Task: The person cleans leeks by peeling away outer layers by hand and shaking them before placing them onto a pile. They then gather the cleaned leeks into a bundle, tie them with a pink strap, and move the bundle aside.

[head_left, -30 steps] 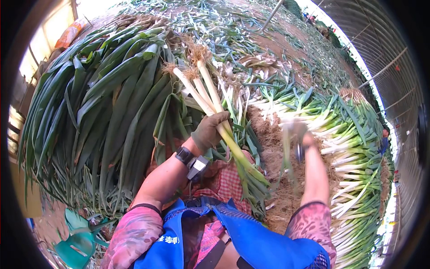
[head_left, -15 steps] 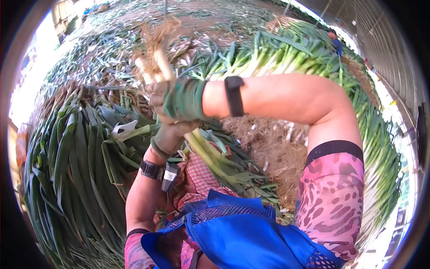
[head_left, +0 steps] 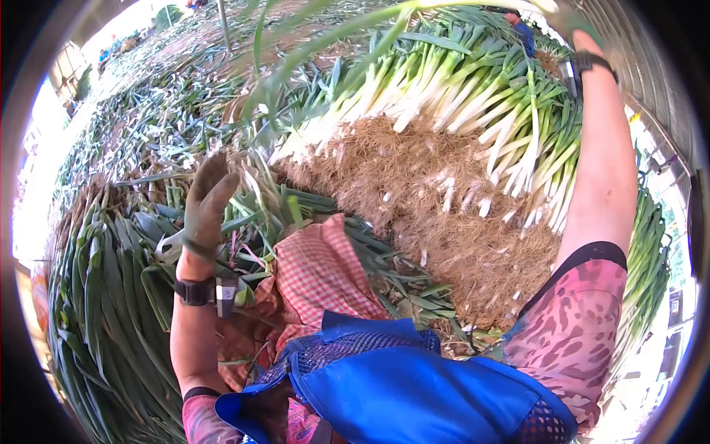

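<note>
Leafy litter (head_left: 140,118) fills the background. The empty left hand (head_left: 207,207) spreads beside dark-leaved leeks (head_left: 111,296); the blurred right hand (head_left: 571,24) holds a leek (head_left: 405,9) high by its pale end (head_left: 521,4), apparently so the leaves (head_left: 347,31) trail free.

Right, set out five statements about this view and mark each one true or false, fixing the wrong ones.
1. The right hand holds a leek. True, though the hand is blurred.
2. The left hand grips a leek too. False: it is open, with nothing showing in it.
3. A checked cloth lies next to the blue apron. True.
4. The brown roots are to the left of the left hand. False: they are to its right.
5. Long dark green leaves fill much of the picture's lower left. True.
</note>
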Demonstrator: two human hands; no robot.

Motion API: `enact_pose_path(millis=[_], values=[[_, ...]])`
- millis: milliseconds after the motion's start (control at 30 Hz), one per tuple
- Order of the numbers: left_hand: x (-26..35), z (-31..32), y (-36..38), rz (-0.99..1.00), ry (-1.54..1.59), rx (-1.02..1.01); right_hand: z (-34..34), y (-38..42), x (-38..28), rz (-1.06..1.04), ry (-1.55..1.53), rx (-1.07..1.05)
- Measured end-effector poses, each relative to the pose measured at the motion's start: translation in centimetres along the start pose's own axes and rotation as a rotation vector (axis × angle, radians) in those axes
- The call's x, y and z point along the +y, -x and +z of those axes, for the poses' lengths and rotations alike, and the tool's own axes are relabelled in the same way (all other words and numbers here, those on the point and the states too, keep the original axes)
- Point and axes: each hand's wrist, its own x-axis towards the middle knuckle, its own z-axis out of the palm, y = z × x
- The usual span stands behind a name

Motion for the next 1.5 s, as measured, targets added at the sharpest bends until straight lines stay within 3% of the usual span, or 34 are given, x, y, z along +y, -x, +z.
enact_pose_path(millis=[33, 100, 133, 167, 200, 267, 333, 367, 467, 500, 600, 733, 767, 867, 933, 967, 1033, 1100, 1133, 1200, 1267, 1300, 1333, 1367, 1400, 1433, 1500], values=[[-1.3, -1.0, -0.2, -0.035, -0.004, -0.020, 4.7, -1.3, 2.8, -0.112, 0.108, -0.161], [-4.3, -2.5, -0.1, -0.144, 0.021, -0.039, 13.7, -1.5, 5.3, -0.079, -0.034, -0.359], [-5.4, -2.8, 0.1, -0.216, 0.049, -0.039, 16.0, 0.6, 3.6, 0.288, -0.350, -0.359], [-6.2, -2.6, 0.3, -0.243, 0.047, -0.057, 18.2, 2.7, 1.9, 0.651, -0.668, -0.225], [-7.7, -3.4, 0.1, -0.258, 0.034, -0.131, 21.7, 3.3, 0.6, 0.835, -0.946, -0.372], [-9.1, -3.0, 0.8, -0.381, 0.120, -0.078, 26.2, 6.1, -3.7, 0.873, -1.226, -0.522], [-10.8, -2.8, 1.3, -0.445, 0.061, 0.001, 29.3, 8.0, -9.6, 0.985, -1.575, -0.486], [-12.0, -3.5, 1.4, -0.489, 0.084, -0.024, 27.6, 9.0, -12.1, 0.951, -1.572, -0.631], [-12.6, -3.0, 2.0, -0.588, 0.112, 0.056, 34.2, 8.9, -18.7, 1.002, -1.542, -0.882], [-13.2, -3.8, 2.1, -0.567, 0.110, -0.006, 35.5, 8.6, -20.2, 0.987, -1.489, -0.905], [-14.3, -5.5, 2.4, -0.595, 0.168, -0.008, 39.1, 6.5, -22.7, 0.893, -1.235, -0.849], [-16.2, -7.3, 2.5, -0.658, 0.137, 0.214, 44.1, 3.4, -22.1, 0.730, -0.753, -0.678], [-16.7, -8.8, 2.4, -0.633, 0.158, 0.054, 41.5, 3.6, -21.9, 0.744, -0.684, -0.692], [-15.8, -9.5, 1.6, -0.603, 0.094, 0.142, 29.2, 5.8, -24.1, 0.784, -0.669, -0.367], [-16.0, -10.7, 0.6, -0.584, 0.036, 0.224, 22.2, 7.7, -29.0, 0.541, -0.701, 0.111], [-16.0, -11.4, 0.1, -0.598, 0.022, 0.237, 21.9, 7.7, -32.4, 0.359, -0.998, 0.213], [-17.3, -13.2, -0.7, -0.595, 0.097, 0.298, 21.8, 8.8, -40.3, -0.059, -1.423, 0.223], [-17.7, -13.4, -1.1, -0.586, 0.168, 0.356, 14.8, 12.4, -48.8, -0.241, -1.677, -0.370], [-18.2, -13.9, -1.1, -0.585, 0.191, 0.355, 13.2, 13.8, -52.8, -0.358, -1.815, -0.564], [-18.9, -14.7, -1.4, -0.597, 0.206, 0.370, 12.8, 15.4, -62.4, -0.541, -1.706, -0.890], [-20.6, -15.8, -1.1, -0.605, 0.325, 0.404, 17.3, 17.5, -74.1, -0.787, -2.185, -1.306], [-21.1, -16.2, -1.2, -0.621, 0.354, 0.435, 15.2, 18.1, -76.6, -0.579, -2.523, -1.944], [-22.3, -16.8, -1.4, -0.606, 0.313, 0.462, 13.3, 18.4, -79.2, -0.997, -2.267, -1.274], [-22.0, -17.0, -2.5, -0.610, 0.182, 0.470, 11.6, 18.8, -81.6, -1.246, -1.894, -0.641], [-21.7, -17.1, -3.5, -0.620, 0.053, 0.480, 10.7, 19.5, -84.1, -1.363, -1.445, -0.062], [-22.7, -18.0, -4.7, -0.563, -0.068, 0.471, 9.6, 20.1, -86.5, -1.058, -1.576, -0.544], [-26.6, -19.7, -7.6, -0.396, -0.314, 0.506, 9.8, 20.6, -91.3, -0.456, -1.438, -1.141]])
